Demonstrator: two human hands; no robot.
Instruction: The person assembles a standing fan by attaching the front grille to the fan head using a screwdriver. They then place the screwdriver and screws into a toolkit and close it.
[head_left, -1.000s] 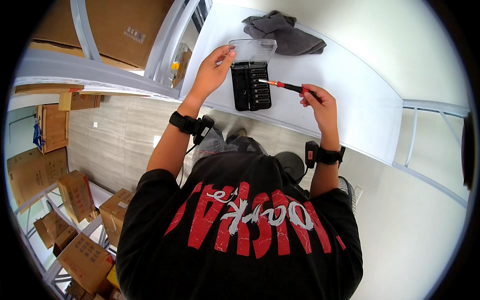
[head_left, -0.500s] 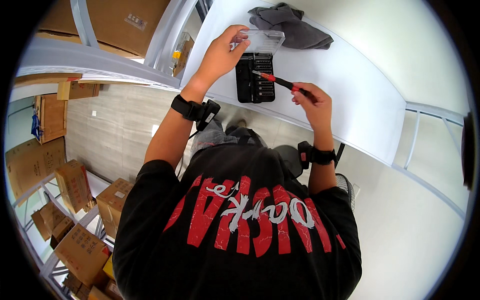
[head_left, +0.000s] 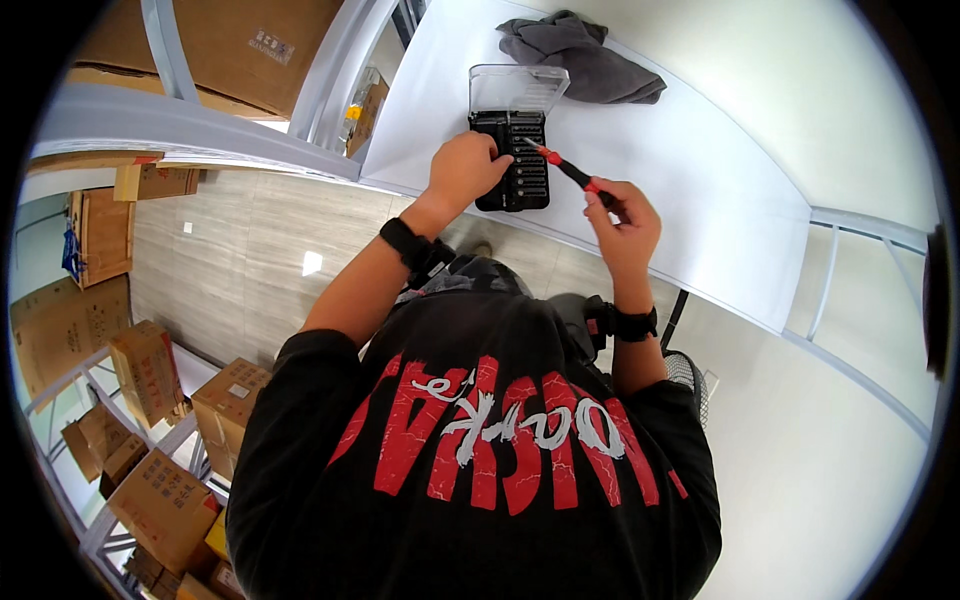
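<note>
A black bit case [head_left: 530, 190] lies on the white table with its clear lid [head_left: 520, 88] raised at the far side. Rows of small metal bits sit in its right half. My left hand [head_left: 468, 172] is closed on the case's left edge, its fingers curled and partly hidden. In my right hand [head_left: 625, 222] is a screwdriver [head_left: 570, 170] with a red and black handle, gripped near its rear end. Its metal tip slants up and left over the rows of bits; whether it touches them I cannot tell.
A crumpled grey cloth [head_left: 580, 58] lies behind the case on the white table [head_left: 690, 200]. To the left rises a grey metal rack [head_left: 230, 125] holding cardboard boxes. More boxes [head_left: 165, 510] stand on shelving at the lower left.
My left hand has left the clear lid and moved nearer, down onto the case's left edge. The screwdriver's tip has shifted slightly right, and my right hand has come a little nearer.
</note>
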